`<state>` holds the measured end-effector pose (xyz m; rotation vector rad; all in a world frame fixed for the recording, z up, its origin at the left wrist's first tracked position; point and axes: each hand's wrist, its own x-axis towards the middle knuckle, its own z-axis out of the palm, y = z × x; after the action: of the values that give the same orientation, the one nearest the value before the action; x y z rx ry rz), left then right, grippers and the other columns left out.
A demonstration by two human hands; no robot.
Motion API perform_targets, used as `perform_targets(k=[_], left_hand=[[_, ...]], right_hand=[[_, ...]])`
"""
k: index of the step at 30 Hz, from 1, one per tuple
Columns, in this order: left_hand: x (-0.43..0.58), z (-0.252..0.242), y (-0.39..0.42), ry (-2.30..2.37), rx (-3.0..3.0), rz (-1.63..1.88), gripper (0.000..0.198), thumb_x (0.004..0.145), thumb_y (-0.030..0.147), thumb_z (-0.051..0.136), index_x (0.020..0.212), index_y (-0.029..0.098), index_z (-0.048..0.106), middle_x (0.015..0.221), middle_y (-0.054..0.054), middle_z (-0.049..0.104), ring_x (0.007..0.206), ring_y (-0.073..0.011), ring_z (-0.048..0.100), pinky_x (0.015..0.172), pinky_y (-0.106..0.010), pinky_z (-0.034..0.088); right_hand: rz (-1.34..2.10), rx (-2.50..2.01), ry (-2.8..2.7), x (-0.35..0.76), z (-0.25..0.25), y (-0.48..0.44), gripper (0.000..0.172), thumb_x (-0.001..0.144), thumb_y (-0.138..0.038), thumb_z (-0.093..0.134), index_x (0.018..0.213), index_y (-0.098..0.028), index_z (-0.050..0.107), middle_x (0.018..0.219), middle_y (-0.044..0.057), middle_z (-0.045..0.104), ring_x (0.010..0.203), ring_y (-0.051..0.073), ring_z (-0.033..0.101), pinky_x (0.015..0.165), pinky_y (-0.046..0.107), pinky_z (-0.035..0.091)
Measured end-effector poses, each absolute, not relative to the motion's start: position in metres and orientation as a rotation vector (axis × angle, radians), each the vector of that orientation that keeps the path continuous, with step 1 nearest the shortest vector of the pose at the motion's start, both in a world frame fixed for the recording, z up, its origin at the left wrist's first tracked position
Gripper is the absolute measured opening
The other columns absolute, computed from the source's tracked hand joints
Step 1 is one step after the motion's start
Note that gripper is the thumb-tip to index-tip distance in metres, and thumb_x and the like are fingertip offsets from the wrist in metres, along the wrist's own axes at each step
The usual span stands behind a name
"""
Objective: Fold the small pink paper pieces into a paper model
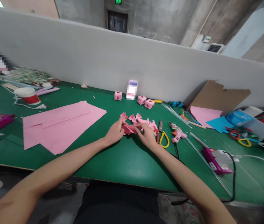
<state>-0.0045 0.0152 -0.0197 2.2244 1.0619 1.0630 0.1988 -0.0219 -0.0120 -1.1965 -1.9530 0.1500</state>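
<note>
Left hand (116, 131) and right hand (147, 135): fingers of both closed on one folded pink paper piece (129, 129), located over the green tabletop (120, 168) before pink scraps (154, 126) too overlapped to count. Counted: three pink paper cubes (116, 97) near the partition (87, 59); two pairs of scissors (161, 125), one beside the right hand; one glue gun (179, 133); two power strips (213, 160). Large pink sheets (62, 127) lie to the left. Bare green surface separates hands from front edge; the partition bounds the far side.

Even, muted light, soft sheen on the green tabletop (125, 171), wide-angle bowing, darkened, blurry right edge
</note>
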Motion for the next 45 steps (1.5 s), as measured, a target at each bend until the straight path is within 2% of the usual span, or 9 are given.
perform_targets(k=[5, 8, 14, 18, 24, 30, 35, 40, 45], left_hand=[[-0.003, -0.014, 0.012, 0.995, 2.142, 1.192, 0.052, 0.078, 0.004, 0.043, 0.129, 0.016, 0.04, 0.106, -0.009, 0.067, 0.102, -0.0203, 0.065, 0.096, -0.039, 0.049], [-0.002, -0.008, 0.006, 0.926, 2.086, 1.186, 0.038, 0.089, 0.02, 0.047, 0.127, 0.016, 0.041, 0.107, -0.009, 0.068, 0.105, -0.0213, 0.065, 0.096, -0.039, 0.049], [0.001, -0.006, -0.003, 0.903, 2.017, 1.132, 0.055, 0.089, 0.047, 0.056, 0.131, 0.017, 0.039, 0.116, -0.012, 0.067, 0.114, -0.0258, 0.063, 0.097, -0.039, 0.049], [0.002, -0.006, -0.004, 0.901, 2.008, 1.128, 0.048, 0.093, 0.047, 0.049, 0.13, 0.017, 0.041, 0.113, -0.012, 0.069, 0.112, -0.0248, 0.064, 0.096, -0.039, 0.05], [0.002, -0.003, -0.007, 0.925, 2.061, 1.084, 0.059, 0.086, 0.048, 0.059, 0.132, 0.017, 0.039, 0.124, -0.014, 0.064, 0.12, -0.0283, 0.06, 0.099, -0.041, 0.048], [0.001, 0.002, -0.01, 0.943, 1.974, 1.177, 0.045, 0.093, 0.035, 0.05, 0.132, 0.015, 0.04, 0.102, -0.009, 0.073, 0.088, -0.0205, 0.071, 0.084, -0.033, 0.053], [0.0, -0.001, -0.006, 0.944, 1.877, 1.228, 0.048, 0.088, 0.033, 0.058, 0.13, 0.016, 0.043, 0.103, -0.01, 0.072, 0.09, -0.0216, 0.07, 0.081, -0.033, 0.053], [0.0, -0.007, 0.0, 0.867, 1.723, 1.259, 0.052, 0.087, 0.036, 0.062, 0.131, 0.017, 0.043, 0.111, -0.013, 0.07, 0.096, -0.0226, 0.069, 0.081, -0.032, 0.054], [0.0, -0.005, -0.002, 0.928, 1.765, 1.235, 0.053, 0.086, 0.039, 0.062, 0.131, 0.018, 0.043, 0.097, -0.008, 0.073, 0.086, -0.0215, 0.071, 0.076, -0.031, 0.055]], right_hand=[[0.234, -1.208, -1.785, 0.199, -0.012, -0.02, 0.016, 0.092, -0.032, 0.053, 0.094, -0.019, 0.063, 0.083, 0.005, 0.068, 0.071, 0.018, 0.063, 0.063, 0.029, 0.049], [0.205, -1.179, -1.741, 0.198, -0.011, -0.021, 0.014, 0.091, -0.03, 0.053, 0.092, -0.019, 0.062, 0.08, 0.004, 0.067, 0.067, 0.016, 0.062, 0.06, 0.029, 0.048], [0.063, -1.069, -1.856, 0.193, -0.014, -0.028, 0.025, 0.089, -0.024, 0.055, 0.114, -0.019, 0.056, 0.091, 0.008, 0.069, 0.076, 0.019, 0.066, 0.063, 0.031, 0.052], [0.023, -1.076, -1.943, 0.19, -0.018, -0.03, 0.031, 0.09, -0.024, 0.055, 0.121, -0.021, 0.053, 0.091, 0.007, 0.07, 0.075, 0.019, 0.067, 0.065, 0.033, 0.054], [-0.003, -1.056, -2.041, 0.19, -0.019, -0.029, 0.025, 0.09, -0.022, 0.054, 0.114, -0.022, 0.059, 0.097, 0.009, 0.071, 0.079, 0.021, 0.068, 0.069, 0.033, 0.055], [-0.004, -1.022, -2.111, 0.191, -0.015, -0.033, 0.038, 0.088, -0.015, 0.049, 0.125, -0.022, 0.054, 0.101, 0.009, 0.069, 0.087, 0.022, 0.066, 0.075, 0.035, 0.054], [0.073, -0.964, -2.148, 0.192, -0.011, -0.034, 0.051, 0.085, -0.006, 0.045, 0.132, -0.025, 0.048, 0.108, 0.009, 0.065, 0.094, 0.022, 0.063, 0.08, 0.037, 0.055], [0.047, -0.953, -2.151, 0.188, -0.012, -0.035, 0.059, 0.087, -0.016, 0.054, 0.143, -0.026, 0.035, 0.128, 0.014, 0.053, 0.12, 0.027, 0.053, 0.096, 0.046, 0.051], [0.034, -0.993, -2.153, 0.188, -0.011, -0.035, 0.066, 0.086, -0.026, 0.062, 0.145, -0.025, 0.032, 0.132, 0.016, 0.044, 0.127, 0.029, 0.046, 0.101, 0.049, 0.047]])
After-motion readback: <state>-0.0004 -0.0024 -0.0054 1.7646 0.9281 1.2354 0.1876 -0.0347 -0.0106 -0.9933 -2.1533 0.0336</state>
